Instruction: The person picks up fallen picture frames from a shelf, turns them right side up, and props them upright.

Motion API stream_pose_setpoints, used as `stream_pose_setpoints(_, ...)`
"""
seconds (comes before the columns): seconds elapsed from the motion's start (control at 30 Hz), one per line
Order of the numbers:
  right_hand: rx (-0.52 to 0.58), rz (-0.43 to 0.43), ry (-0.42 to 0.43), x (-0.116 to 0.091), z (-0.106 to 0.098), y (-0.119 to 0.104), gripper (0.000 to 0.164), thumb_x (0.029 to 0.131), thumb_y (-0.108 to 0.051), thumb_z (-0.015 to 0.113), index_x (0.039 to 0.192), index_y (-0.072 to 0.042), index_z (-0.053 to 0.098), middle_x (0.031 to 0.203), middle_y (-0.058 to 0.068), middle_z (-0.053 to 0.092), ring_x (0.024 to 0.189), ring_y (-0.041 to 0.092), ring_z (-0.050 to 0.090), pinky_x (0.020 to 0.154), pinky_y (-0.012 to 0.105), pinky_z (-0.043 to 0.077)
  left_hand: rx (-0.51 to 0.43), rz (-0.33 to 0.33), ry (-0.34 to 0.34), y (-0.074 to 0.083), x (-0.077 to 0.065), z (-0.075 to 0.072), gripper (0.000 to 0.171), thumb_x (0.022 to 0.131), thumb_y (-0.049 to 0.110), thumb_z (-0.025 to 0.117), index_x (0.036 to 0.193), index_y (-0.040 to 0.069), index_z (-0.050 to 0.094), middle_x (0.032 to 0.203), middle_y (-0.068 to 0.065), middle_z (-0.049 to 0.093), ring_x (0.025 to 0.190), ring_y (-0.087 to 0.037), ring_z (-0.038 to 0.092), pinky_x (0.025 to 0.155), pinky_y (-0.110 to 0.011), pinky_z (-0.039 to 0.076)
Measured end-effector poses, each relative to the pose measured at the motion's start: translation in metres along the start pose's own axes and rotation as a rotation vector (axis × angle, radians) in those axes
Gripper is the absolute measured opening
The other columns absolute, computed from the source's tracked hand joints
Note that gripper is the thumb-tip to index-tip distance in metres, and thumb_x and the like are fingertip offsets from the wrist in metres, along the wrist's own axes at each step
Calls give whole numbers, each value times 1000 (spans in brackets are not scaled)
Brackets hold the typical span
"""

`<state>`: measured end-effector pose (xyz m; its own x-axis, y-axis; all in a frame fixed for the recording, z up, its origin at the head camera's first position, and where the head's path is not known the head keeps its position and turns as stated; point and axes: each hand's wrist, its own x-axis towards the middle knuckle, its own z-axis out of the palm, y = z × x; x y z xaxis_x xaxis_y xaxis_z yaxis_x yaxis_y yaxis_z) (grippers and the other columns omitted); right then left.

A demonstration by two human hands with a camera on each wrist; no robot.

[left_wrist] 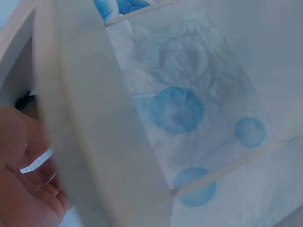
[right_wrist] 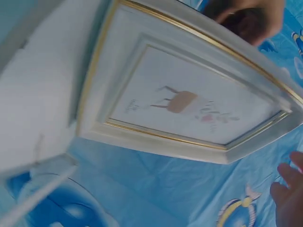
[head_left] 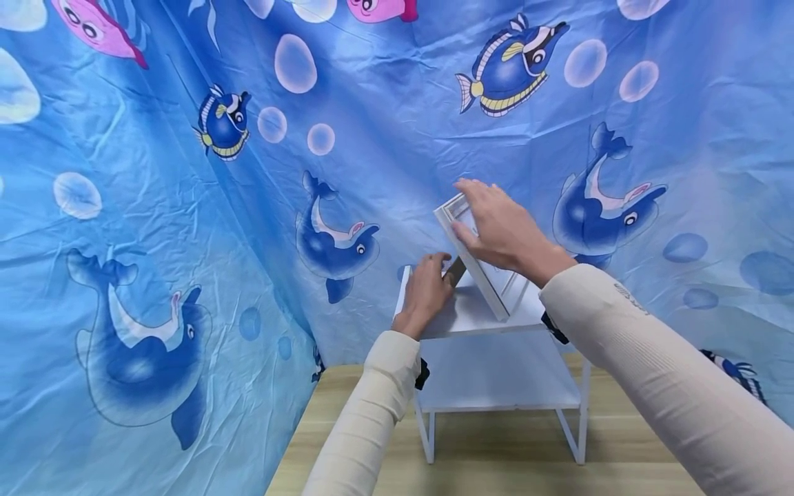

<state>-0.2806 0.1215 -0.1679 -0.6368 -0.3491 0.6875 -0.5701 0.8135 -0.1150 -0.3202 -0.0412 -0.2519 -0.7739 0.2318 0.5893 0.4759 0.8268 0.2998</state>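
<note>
Sea-print curtain hangs behind a framed picture bearing blurred, unreadable lettering.

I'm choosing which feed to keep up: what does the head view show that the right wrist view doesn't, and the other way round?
Head view only: the wood-look floor, the cream sleeves and the pink fish printed at the top.

Right wrist view only: the drawing inside the frame, with a brown chair-like shape, and the thin gold trim.

Both: the tilted white picture frame, the left hand, the right hand, the blue printed sheet and at least part of the white table.
</note>
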Motion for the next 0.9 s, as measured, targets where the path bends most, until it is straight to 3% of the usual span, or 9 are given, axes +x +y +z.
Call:
stream_pose_setpoints(0.1,91,116,119,-5,2,14,59,100,-32,51,147,2,38,147,24,46,137,42,42,113,56,32,-5,7,46,6,2,-12,34,96,9,59,130,9,63,118,-10,65,103,-24,65,81,-38,55)
stream_pose_setpoints(0.2,210,286,143,-12,3,28,58,101,-35,48,145,3,38,146,25,47,134,45,44,108,58,36,-56,18,112,14,5,-25,33,98,5,54,130,7,62,120,-12,63,106,-25,64,82,-39,55)
stream_pose_setpoints(0.33,352,537,39,-23,5,44,67,103,-44,39,148,3,30,151,27,38,137,46,38,109,60,33,-125,32,206,26,9,-43,34,98,1,48,129,4,63,121,-14,63,109,-26,62,86,-38,54)
stream_pose_setpoints(0.43,413,651,-101,-29,8,54,72,103,-48,34,150,6,24,151,31,34,136,48,37,109,61,33,-150,32,296,37,13,-56,32,100,2,46,127,3,64,119,-15,63,107,-27,61,85,-38,53)
stream_pose_setpoints(0.57,529,736,-310,-34,14,64,68,105,-41,32,152,7,19,151,33,30,136,48,34,107,61,37,-141,34,391,50,18,-71,29,103,10,47,125,3,64,115,-14,63,104,-26,59,85,-38,52)
stream_pose_setpoints(0.67,628,787,-409,-38,18,69,63,105,-29,34,153,8,14,154,32,23,140,48,29,108,60,38,-103,46,385,60,19,-78,30,104,17,48,126,4,64,117,-13,64,107,-26,58,89,-38,51)
stream_pose_setpoints(0.9,701,809,-430,-44,25,77,63,99,-11,37,153,10,11,157,32,18,142,47,26,109,57,38,103,72,296,76,23,-81,31,102,24,55,125,7,67,121,-10,67,113,-27,59,96,-38,50)
